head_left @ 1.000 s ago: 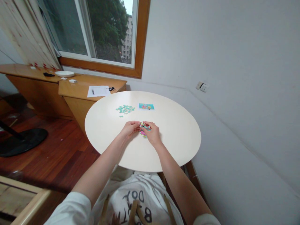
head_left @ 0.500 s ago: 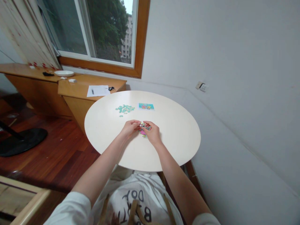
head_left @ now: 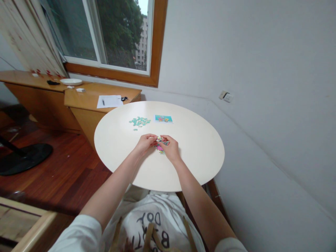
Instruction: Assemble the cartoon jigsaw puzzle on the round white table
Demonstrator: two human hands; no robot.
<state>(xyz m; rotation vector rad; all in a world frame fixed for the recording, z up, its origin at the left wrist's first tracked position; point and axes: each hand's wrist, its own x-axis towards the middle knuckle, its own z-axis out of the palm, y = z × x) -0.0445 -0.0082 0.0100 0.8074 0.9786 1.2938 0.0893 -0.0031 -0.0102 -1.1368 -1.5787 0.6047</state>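
Observation:
Over the middle of a white oval table (head_left: 201, 140), my left hand (head_left: 146, 143) and my right hand (head_left: 171, 147) meet fingertip to fingertip. Both are closed on small jigsaw puzzle pieces (head_left: 159, 139), held between thumbs and fingers; how many pieces there are cannot be made out. Right below lies a cluster of pink, green and teal puzzle pieces (head_left: 160, 148), partly covered by my fingers. Farther back on the left is a loose pile of teal puzzle pieces (head_left: 140, 121), with a single piece (head_left: 135, 130) in front of it. A picture card (head_left: 163, 119) with colourful cartoon figures lies beside the pile.
A wooden cabinet (head_left: 105, 89) stands behind the table at left, bearing a sheet of paper (head_left: 110, 101), a small black object (head_left: 124, 99) and a white plate (head_left: 71, 82). The wall (head_left: 262, 105) runs along the right. A black round stand base (head_left: 28, 159) rests on the floor.

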